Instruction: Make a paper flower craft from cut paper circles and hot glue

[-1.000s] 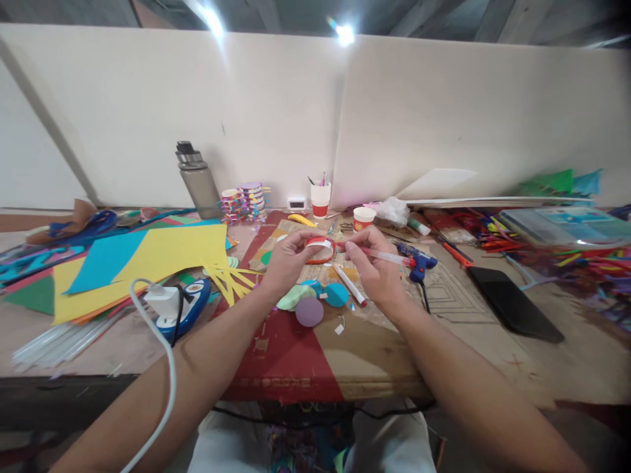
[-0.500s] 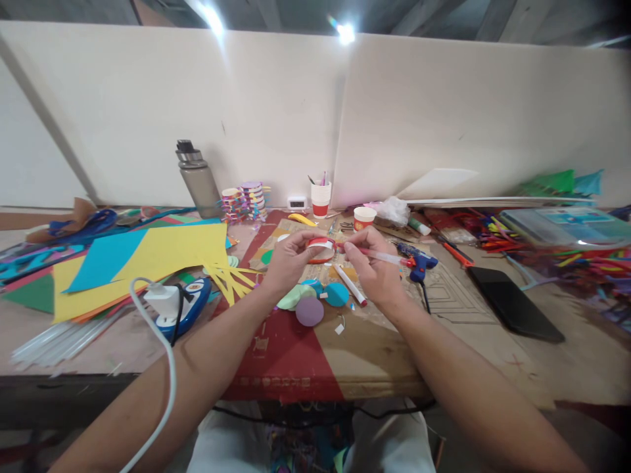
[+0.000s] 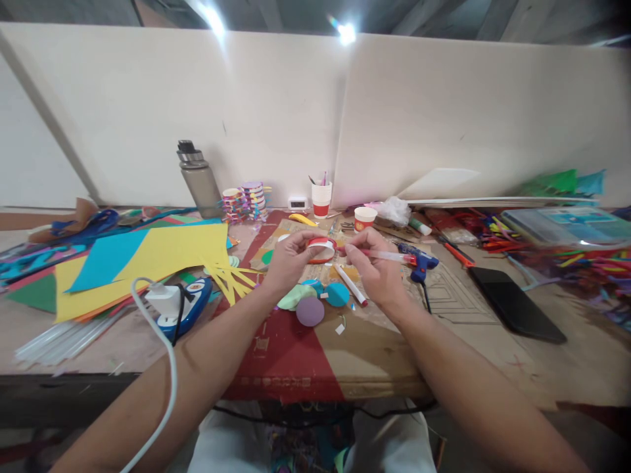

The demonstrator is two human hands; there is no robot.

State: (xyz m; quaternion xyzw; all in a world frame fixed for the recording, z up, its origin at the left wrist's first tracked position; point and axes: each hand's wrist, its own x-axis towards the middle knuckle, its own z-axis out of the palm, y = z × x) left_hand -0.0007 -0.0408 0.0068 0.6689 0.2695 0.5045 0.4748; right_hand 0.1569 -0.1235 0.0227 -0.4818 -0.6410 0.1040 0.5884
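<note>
Thumb and fingers of my left hand (image 3: 292, 258) pinch a ring (image 3: 322, 249), red outside and white inside, like a band of paper cup. My right hand (image 3: 373, 263) grips a red pen (image 3: 387, 255) with a see-through barrel, pointing left. Its tip end is close to the ring's right side; whether they touch I cannot tell. Below the hands lie a purple paper disc (image 3: 310, 311), a blue disc (image 3: 338, 294) and pale green discs (image 3: 294, 297). A white marker (image 3: 351, 285) with a dark red end rests between my wrists.
Right of my hands are a blue glue gun (image 3: 422, 263), a cutter (image 3: 458, 253) and a black phone (image 3: 515, 302). Paper cups (image 3: 365, 219) and a bottle (image 3: 198, 180) stand behind. At left are coloured sheets (image 3: 167, 256) and a power strip (image 3: 190, 312), its white cable crossing my left forearm.
The pen in my right hand has tilted slightly and lies a little flatter. My left hand and the ring stay almost in place.
</note>
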